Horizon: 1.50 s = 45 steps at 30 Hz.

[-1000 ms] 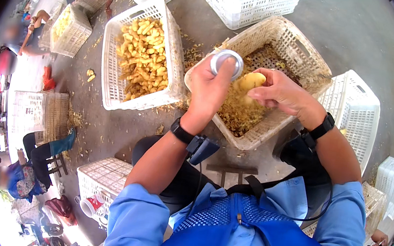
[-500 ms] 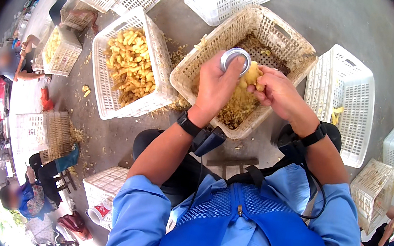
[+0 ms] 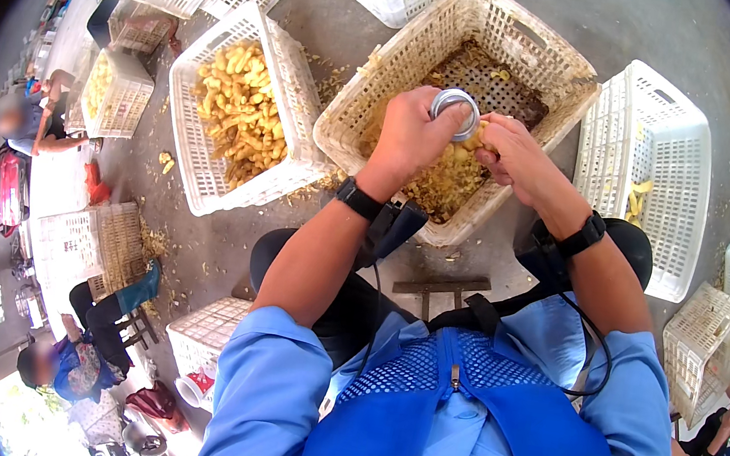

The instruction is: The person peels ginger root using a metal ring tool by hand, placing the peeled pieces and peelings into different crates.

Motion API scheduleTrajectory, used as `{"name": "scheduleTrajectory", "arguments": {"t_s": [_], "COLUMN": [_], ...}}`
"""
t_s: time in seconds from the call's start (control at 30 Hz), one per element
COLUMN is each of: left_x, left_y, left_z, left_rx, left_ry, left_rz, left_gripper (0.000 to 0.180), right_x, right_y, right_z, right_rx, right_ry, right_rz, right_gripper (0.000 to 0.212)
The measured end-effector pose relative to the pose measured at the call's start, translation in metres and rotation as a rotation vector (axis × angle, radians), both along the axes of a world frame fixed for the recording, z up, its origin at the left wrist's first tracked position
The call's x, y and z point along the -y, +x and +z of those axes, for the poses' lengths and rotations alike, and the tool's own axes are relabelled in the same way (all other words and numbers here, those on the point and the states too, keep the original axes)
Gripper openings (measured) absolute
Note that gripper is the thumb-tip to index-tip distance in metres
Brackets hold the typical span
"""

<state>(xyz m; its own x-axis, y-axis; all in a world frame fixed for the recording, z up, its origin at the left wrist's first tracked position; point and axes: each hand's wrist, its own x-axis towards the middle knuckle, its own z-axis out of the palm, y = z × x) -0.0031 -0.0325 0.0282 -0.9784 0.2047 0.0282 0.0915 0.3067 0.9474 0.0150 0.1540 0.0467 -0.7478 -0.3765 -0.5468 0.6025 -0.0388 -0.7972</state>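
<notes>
Shifted ginger (image 3: 479,136), mostly hidden within pinching right fingers (image 3: 500,133), left fingers (image 3: 445,129) around metal disc (image 3: 451,102)

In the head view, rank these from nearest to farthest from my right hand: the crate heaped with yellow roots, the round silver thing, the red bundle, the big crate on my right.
From your right hand:
1. Round silver thing: in the left hand.
2. Big crate: right.
3. Heaped crate: left.
4. Red bundle: far left.
</notes>
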Motion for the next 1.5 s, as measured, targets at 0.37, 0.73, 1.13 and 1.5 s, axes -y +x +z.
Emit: {"name": "scheduleTrajectory", "arguments": {"t_s": [0.37, 0.73, 1.13, 1.5], "left_x": [0.013, 0.006, 0.001, 0.001], "left_y": [0.007, 0.006, 0.026, 0.022], "left_z": [0.022, 0.04, 0.05, 0.044], "left_rx": [0.028, 0.055, -0.032, -0.139], "left_ry": [0.171, 0.177, 0.154, 0.079], "left_rz": [0.135, 0.14, -0.022, 0.039], "left_gripper": [0.022, 0.015, 0.015, 0.015], "right_x": [-0.032, -0.032, -0.031, -0.032], "right_y": [0.007, 0.01, 0.008, 0.007], "right_z": [0.008, 0.005, 0.007, -0.003], "right_rx": [-0.035, -0.017, 0.206, 0.294], "right_ry": [-0.198, -0.126, -0.52, -0.723], "right_rz": [-0.002, 0.092, 0.044, 0.097], "right_gripper": [0.016, 0.027, 0.021, 0.024]}}
